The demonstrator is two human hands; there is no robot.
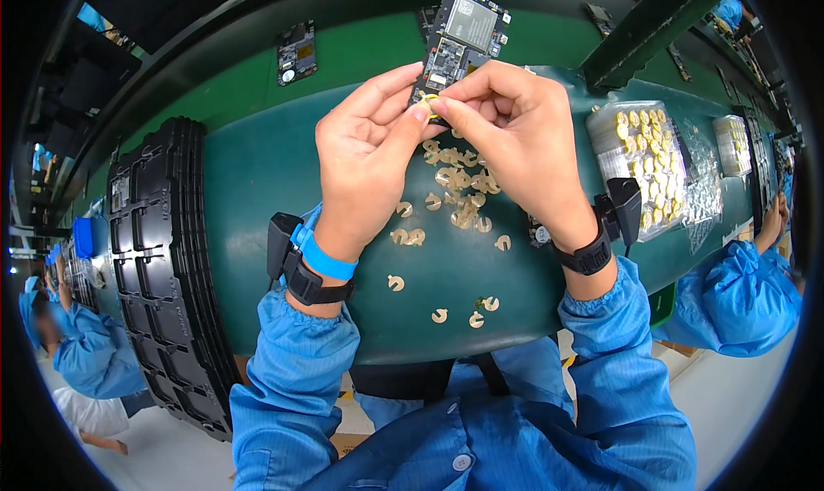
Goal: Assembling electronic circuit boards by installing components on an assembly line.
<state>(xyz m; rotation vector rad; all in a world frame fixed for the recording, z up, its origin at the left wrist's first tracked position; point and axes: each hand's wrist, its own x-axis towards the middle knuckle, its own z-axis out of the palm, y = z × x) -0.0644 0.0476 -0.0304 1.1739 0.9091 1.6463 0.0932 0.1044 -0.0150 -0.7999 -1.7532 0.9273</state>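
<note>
My left hand (365, 152) grips the lower end of a dark circuit board (448, 55), which tilts up and away from me. A large silver shield plate covers part of its far half. At the board's near end, thumb and forefinger of my right hand (528, 139) pinch a small round piece with a yellow edge (432, 105); fingertips hide most of it. Both thumbs meet there, and I cannot tell whether the piece is fixed to the board. Beneath my hands, several loose pale gold discs with slots (464, 201) lie scattered on the green mat (283, 233).
Stacked black trays (172, 276) stand at the left. On the right is a clear plastic tray of gold discs (644, 165) beside crumpled clear plastic (704, 182). More circuit boards (297, 55) lie on the far green belt, under a dark post (657, 32). Co-workers in blue (730, 302) sit on both sides.
</note>
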